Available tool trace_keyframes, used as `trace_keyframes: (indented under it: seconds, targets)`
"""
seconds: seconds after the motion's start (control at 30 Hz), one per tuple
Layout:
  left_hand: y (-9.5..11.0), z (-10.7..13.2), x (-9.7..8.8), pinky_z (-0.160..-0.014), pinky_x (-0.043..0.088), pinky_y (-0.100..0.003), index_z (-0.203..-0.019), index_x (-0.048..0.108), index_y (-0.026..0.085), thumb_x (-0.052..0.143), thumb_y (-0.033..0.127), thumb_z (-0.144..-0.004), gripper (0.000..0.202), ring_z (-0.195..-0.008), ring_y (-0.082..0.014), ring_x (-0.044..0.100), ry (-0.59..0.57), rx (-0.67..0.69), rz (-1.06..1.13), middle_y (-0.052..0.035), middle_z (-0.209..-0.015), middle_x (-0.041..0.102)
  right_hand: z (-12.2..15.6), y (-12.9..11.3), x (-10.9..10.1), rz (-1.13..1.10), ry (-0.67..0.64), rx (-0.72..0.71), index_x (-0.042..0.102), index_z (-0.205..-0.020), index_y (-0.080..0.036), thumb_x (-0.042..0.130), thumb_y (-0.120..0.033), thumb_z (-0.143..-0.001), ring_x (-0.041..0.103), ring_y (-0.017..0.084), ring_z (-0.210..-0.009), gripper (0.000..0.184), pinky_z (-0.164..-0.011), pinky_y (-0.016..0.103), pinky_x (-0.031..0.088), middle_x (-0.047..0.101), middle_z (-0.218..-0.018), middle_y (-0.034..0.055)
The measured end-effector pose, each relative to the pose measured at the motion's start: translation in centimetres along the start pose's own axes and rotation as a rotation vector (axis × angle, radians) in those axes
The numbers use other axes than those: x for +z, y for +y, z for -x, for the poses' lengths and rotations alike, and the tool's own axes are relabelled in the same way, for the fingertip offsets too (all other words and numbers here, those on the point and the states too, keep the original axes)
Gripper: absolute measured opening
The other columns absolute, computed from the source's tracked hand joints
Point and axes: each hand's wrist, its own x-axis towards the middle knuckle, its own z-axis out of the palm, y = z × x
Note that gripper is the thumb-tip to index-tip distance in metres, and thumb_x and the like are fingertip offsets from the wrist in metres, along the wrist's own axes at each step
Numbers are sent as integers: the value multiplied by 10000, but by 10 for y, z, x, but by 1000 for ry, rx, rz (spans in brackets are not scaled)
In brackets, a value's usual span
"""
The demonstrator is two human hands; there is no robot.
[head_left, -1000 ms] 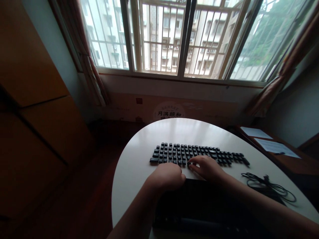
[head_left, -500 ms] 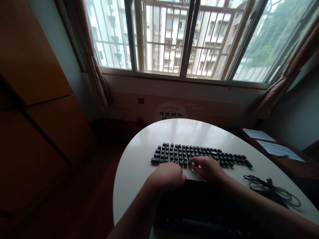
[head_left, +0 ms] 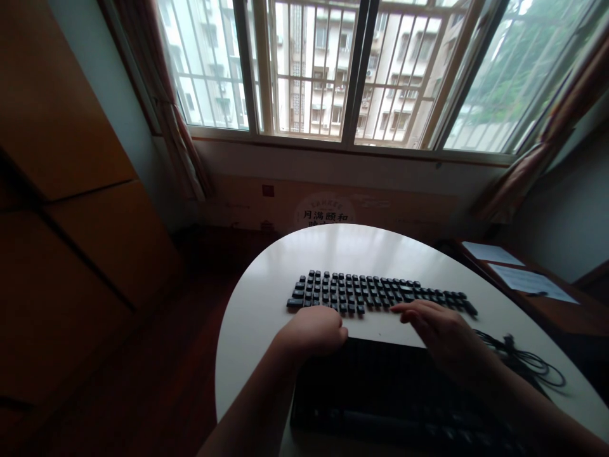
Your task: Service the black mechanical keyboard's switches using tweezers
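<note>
Black keycaps (head_left: pixel 349 293) lie in spaced rows on the white round table (head_left: pixel 259 343). Directly below their left part, my left hand (head_left: pixel 316 327) is curled closed; whatever it holds, if anything, is hidden. My right hand (head_left: pixel 438 327) hovers at the lower edge of the rows, right of the middle, with its fingers stretched out and the index fingertip near or touching a keycap. No held object shows in it. Under my forearms, close to me, sits the dark keyboard body (head_left: pixel 371 381), in shadow, with faint keys along its near side.
A coiled black cable (head_left: pixel 528 362) lies on the table to the right. Beyond it, a brown surface carries sheets of paper (head_left: pixel 528 282) and a dark pen-like item. A wooden cabinet (head_left: pixel 71 158) stands at left, and a barred window (head_left: pixel 309 76) is ahead.
My right hand has moved right along the bottom of the keycap rows, and its fingers have straightened. My left hand stays closed in nearly the same spot. The view has shifted slightly.
</note>
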Motion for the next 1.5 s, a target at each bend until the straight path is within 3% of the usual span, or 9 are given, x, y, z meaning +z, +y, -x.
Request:
trace_keyframes:
  seconds: [0.1, 0.17, 0.3, 0.5, 0.63, 0.77, 1.13, 1.33, 1.5]
  targets:
    - [1, -1, 1, -663, 498, -303, -891, 754, 180, 460, 405, -932, 373, -824, -252, 679, 7, 11, -1, -117, -976, 746, 53, 8, -25, -118, 165, 155, 772, -1057, -271, 303, -502, -1051, 731, 252, -846, 522, -679, 341, 617, 736, -1113, 104]
    - [4, -3, 1, -666, 490, -304, -872, 753, 182, 466, 400, -934, 366, -806, -246, 675, 27, 46, -21, -112, -958, 745, 89, 7, -30, -193, 307, 300, 775, -919, -261, 280, -553, -1039, 707, 230, -665, 587, -541, 303, 593, 726, -820, 97]
    - [11, -7, 5, -660, 463, -300, -835, 737, 176, 468, 410, -943, 373, -759, -226, 655, 42, 142, -73, -98, -901, 735, 126, -18, -23, -454, 228, 568, 727, -967, -225, 358, -596, -1015, 616, 182, -499, 526, -450, 271, 537, 639, -648, 62]
    - [20, -15, 13, -591, 385, -280, -755, 661, 180, 555, 382, -920, 281, -668, -178, 586, 64, 279, -121, -37, -761, 667, 107, -34, -11, -672, -12, 499, 629, -1192, -227, 594, -539, -949, 591, 162, -635, 397, -562, 267, 526, 613, -763, 16]
    - [23, -17, 15, -605, 374, -261, -715, 599, 189, 620, 287, -876, 190, -682, -155, 560, 132, 373, -100, -3, -740, 629, 97, -23, 3, -766, -140, 484, 611, -1057, -198, 554, -532, -969, 489, 118, -555, 349, -495, 211, 405, 518, -645, -31]
    - [22, -18, 16, -623, 365, -268, -679, 554, 189, 590, 230, -860, 189, -680, -157, 535, 117, 394, -93, -8, -735, 623, 96, -16, 22, -902, -61, 535, 542, -861, -198, 543, -562, -940, 396, 96, -478, 372, -438, 192, 309, 441, -574, -60]
    - [27, -17, 17, -650, 395, -274, -674, 571, 180, 617, 179, -830, 163, -655, -141, 528, 68, 437, -100, -5, -718, 612, 97, -14, 38, -782, 82, 571, 514, -820, -207, 495, -462, -934, 417, 108, -455, 279, -434, 212, 306, 434, -544, -64]
    - [26, -24, 25, -586, 362, -262, -668, 577, 182, 643, 155, -797, 148, -637, -141, 527, 79, 469, -109, 4, -699, 604, 89, -17, 39, -755, 71, 594, 495, -821, -213, 471, -427, -932, 403, 107, -447, 242, -423, 212, 295, 404, -554, -74]
    - [25, -28, 31, -570, 346, -261, -650, 568, 185, 650, 147, -773, 152, -630, -141, 507, 66, 491, -103, 10, -680, 587, 93, -16, 41, -539, -11, 437, 506, -845, -220, 386, -373, -994, 413, 124, -461, 245, -448, 234, 312, 421, -558, -64]
